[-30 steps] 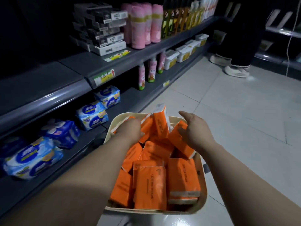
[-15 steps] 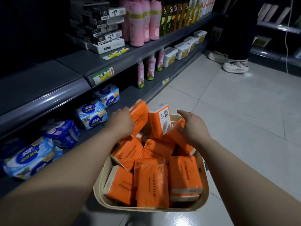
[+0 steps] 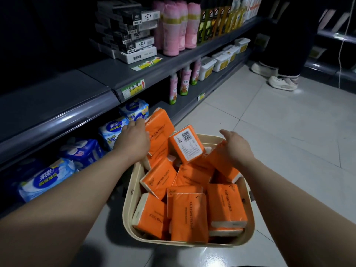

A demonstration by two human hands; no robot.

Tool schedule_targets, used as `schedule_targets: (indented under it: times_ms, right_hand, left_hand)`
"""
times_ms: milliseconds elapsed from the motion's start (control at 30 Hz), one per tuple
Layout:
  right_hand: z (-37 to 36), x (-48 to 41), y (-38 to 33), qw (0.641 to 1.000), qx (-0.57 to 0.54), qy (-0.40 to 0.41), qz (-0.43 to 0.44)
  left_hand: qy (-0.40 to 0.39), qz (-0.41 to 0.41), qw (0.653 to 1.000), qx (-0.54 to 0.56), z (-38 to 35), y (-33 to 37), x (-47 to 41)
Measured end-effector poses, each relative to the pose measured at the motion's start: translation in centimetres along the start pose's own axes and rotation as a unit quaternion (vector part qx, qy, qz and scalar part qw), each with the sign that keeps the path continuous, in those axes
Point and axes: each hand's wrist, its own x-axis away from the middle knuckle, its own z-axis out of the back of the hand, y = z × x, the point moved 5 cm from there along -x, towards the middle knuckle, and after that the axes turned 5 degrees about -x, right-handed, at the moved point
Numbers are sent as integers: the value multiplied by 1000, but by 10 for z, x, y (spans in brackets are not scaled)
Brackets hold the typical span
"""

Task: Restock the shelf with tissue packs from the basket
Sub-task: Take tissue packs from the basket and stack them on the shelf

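You're holding one tissue pack (image 3: 158,125) in your left hand (image 3: 134,140), fingers clamped round it; be carrying it flat onto the shelf (image 3: 107,76). Your right hand (image 3: 236,150) is covering a second pack (image 3: 219,162) in the basket (image 3: 192,244), but I cannot tell how its fingers are lying.

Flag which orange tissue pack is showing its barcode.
The tilted tissue pack at the basket's far end, between the left hand and right hand. Its white barcode label faces up; the others show orange printed faces.

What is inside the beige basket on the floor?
Orange tissue packs, loosely piled, some tilted; the left hand grips one above the basket. Its bottom and any lower packs are covered.
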Motion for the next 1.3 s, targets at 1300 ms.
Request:
schedule_targets:
  times_ms: [1300]
  right_hand:
    - [-94, 30, -66, 957, 0, -288, 12]
  left_hand:
    - [7, 58, 998, 30, 13, -74, 67]
